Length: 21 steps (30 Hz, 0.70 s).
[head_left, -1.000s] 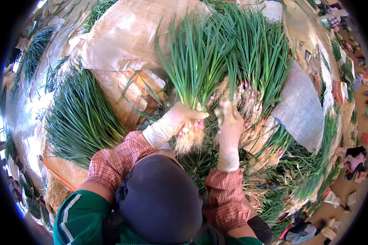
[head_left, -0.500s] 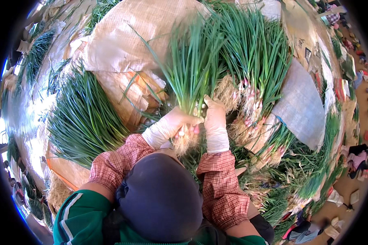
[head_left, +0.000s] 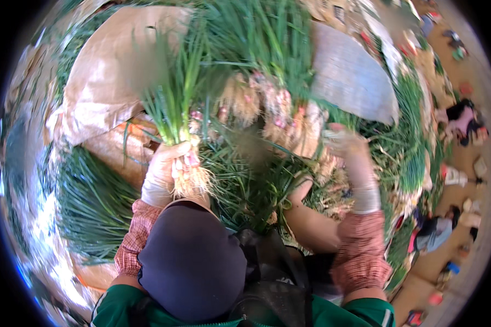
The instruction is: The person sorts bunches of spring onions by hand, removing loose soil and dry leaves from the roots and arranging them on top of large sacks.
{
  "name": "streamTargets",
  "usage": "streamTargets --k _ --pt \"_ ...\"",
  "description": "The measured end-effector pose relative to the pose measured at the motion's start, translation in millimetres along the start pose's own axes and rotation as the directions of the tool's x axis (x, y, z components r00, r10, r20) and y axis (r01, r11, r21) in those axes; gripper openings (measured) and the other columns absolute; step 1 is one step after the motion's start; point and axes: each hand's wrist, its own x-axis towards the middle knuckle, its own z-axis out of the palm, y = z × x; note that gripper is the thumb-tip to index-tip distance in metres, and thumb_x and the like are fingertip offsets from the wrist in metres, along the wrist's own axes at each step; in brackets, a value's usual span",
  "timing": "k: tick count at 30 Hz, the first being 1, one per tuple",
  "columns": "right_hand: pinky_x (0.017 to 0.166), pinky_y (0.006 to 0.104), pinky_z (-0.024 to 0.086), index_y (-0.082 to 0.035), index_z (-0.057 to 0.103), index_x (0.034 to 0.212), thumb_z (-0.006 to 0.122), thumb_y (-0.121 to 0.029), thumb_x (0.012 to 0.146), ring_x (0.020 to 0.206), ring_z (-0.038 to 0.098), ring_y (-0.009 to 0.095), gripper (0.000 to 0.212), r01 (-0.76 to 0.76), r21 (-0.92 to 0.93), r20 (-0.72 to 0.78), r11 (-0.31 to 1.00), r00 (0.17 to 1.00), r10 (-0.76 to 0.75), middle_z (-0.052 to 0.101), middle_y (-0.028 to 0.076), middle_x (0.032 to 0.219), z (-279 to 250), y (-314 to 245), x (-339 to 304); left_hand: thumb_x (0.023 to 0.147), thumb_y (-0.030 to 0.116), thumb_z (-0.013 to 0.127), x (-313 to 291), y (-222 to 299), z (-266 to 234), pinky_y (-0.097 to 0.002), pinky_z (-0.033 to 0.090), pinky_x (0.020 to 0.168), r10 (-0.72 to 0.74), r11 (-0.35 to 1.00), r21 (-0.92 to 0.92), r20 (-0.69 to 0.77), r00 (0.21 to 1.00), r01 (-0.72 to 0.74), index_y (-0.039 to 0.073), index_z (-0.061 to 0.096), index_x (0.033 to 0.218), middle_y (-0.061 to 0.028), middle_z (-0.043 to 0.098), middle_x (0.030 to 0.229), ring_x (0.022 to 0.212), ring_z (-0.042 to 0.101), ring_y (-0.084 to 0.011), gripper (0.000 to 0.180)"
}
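Note:
My left hand (head_left: 162,168), in a pale glove, is wrapped round the lower stems of a bunch of spring onions (head_left: 181,117). The green leaves fan upward, while pinkish bulbs and straw-coloured roots hang below the fist. Over to the right, my right hand (head_left: 353,150) is away from the bunch, above loose spring onions with tangled roots (head_left: 330,163). Motion smears its fingers, so whether they hold anything does not show. A large heap of spring onions (head_left: 267,43) lies ahead, roots toward me.
Another pile of green leaves (head_left: 93,201) lies at left. A tan woven sack (head_left: 101,76) covers the far left, and a grey-white sheet (head_left: 354,71) the right. Loose trimmed leaves (head_left: 245,188) spread before me beside my bent leg (head_left: 313,226). Other people (head_left: 433,234) sit at far right.
My right hand has left the bunch and swung right. The left keeps its grip on the bunch, now alone. The whole view has shifted, with the surroundings sliding left.

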Motion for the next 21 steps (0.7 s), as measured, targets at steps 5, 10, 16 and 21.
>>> streamTargets --k 5,10,16,21 --pt "0.08 0.0343 0.055 0.001 0.048 0.129 0.044 -0.027 0.101 0.093 0.067 0.024 0.04 0.004 0.39 -0.383 0.921 0.91 0.159 0.064 0.017 0.112 -167.9 31.0 -115.3 0.081 0.02 0.068 -6.1 17.5 12.0 -0.0265 0.053 0.052 0.139 0.978 0.144 0.106 0.985 -0.153 -0.001 0.053 0.111 -0.0092 0.063 0.085 0.061 0.062 -0.0175 0.04" --pt "0.08 0.0356 0.052 0.007 0.058 0.117 0.047 -0.024 0.096 0.094 0.066 0.025 0.039 -0.753 -0.63 -0.708 0.187 0.657 0.26 0.067 0.019 0.103 -329.7 194.7 -311.8 0.083 0.011 0.067 -5.8 11.5 65.8 -0.0253 0.054 0.047 0.1 0.992 0.061 0.182 0.978 -0.112 -0.003 0.054 0.116 -0.0102 0.064 0.075 0.059 0.065 -0.0177 0.039" --pt "0.088 0.0307 0.048 0.005 0.059 0.12 0.049 -0.013 0.095 0.101 0.063 0.022 0.032 -0.182 -0.586 -0.434 0.789 0.894 -0.116 0.066 0.016 0.112 -170.0 81.9 -179.1 0.086 0.017 0.068 37.7 -12.7 67.9 -0.0191 0.043 0.04 -0.018 0.938 0.346 0.158 0.987 -0.038 0.001 0.063 0.101 -0.0061 0.063 0.07 0.052 0.058 -0.0101 0.023" --pt "0.089 0.0339 0.048 -0.002 0.053 0.13 0.055 -0.034 0.093 0.099 0.064 0.026 0.05 -0.022 -0.184 -0.019 0.983 1.0 0.019 0.062 0.019 0.121 45.2 18.2 -60.2 0.087 0.015 0.067 28.6 -34.3 89.8 -0.0181 0.042 0.039 -0.327 0.915 0.316 0.221 0.919 0.25 0.001 0.065 0.102 -0.007 0.066 0.073 0.049 0.058 -0.0089 0.021"
